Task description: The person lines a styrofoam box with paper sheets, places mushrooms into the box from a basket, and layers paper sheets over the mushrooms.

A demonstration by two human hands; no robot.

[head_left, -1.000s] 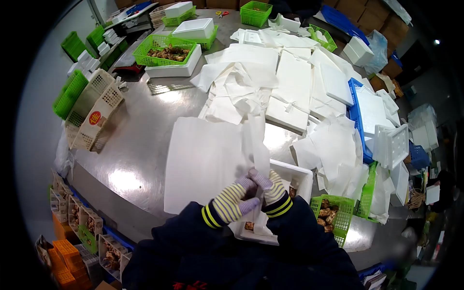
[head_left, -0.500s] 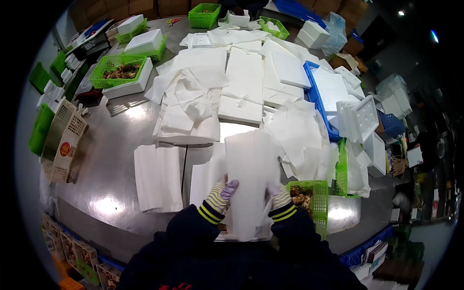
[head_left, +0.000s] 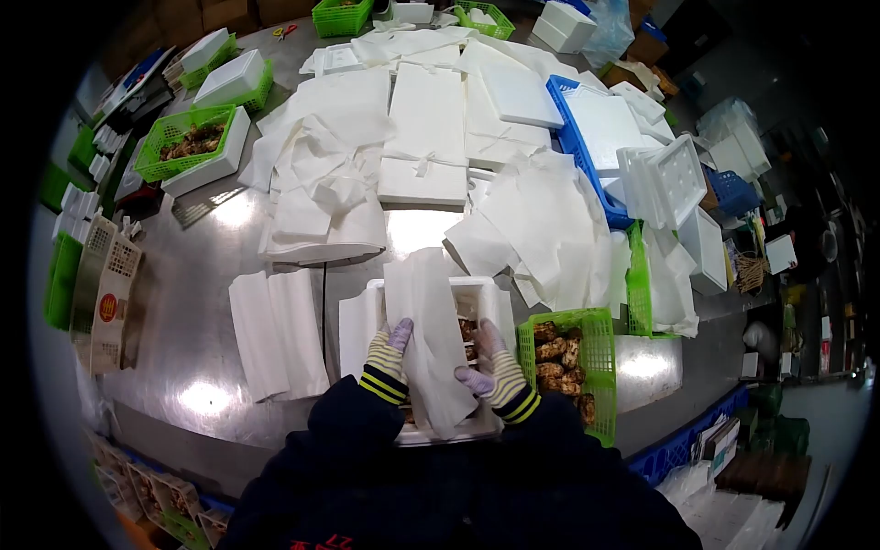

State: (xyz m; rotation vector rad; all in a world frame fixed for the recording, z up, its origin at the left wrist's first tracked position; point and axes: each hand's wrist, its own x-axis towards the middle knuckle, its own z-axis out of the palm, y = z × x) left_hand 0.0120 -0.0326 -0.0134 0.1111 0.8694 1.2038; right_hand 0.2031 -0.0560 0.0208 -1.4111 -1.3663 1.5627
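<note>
A folded sheet of white paper (head_left: pixel 423 339) stands upright over a white foam box (head_left: pixel 477 423) in front of me. My left hand (head_left: pixel 389 352), in a pale purple glove, is closed on the sheet's left edge. On the other side my right hand (head_left: pixel 495 359) has its fingers spread, the thumb by the sheet's right edge. Brown mushrooms (head_left: pixel 468 341) show inside the box to the right of the paper; the rest of its contents is hidden. Close to my right hand sits a green basket (head_left: pixel 599 367) of brown-and-pale mushrooms (head_left: pixel 555 350).
Folded white paper (head_left: pixel 277 335) lies left on the metal table (head_left: pixel 188 339). Beyond are crumpled sheets (head_left: pixel 321 174), foam lids (head_left: pixel 426 119), loose paper (head_left: pixel 541 220) and a blue crate (head_left: pixel 573 128). Another green basket (head_left: pixel 147 163) with mushrooms rests on a foam box, far left.
The paper has moved left and down, so the foam box and mushrooms now show. My right hand has come off the sheet's edge and spread its fingers. The view has shifted.
</note>
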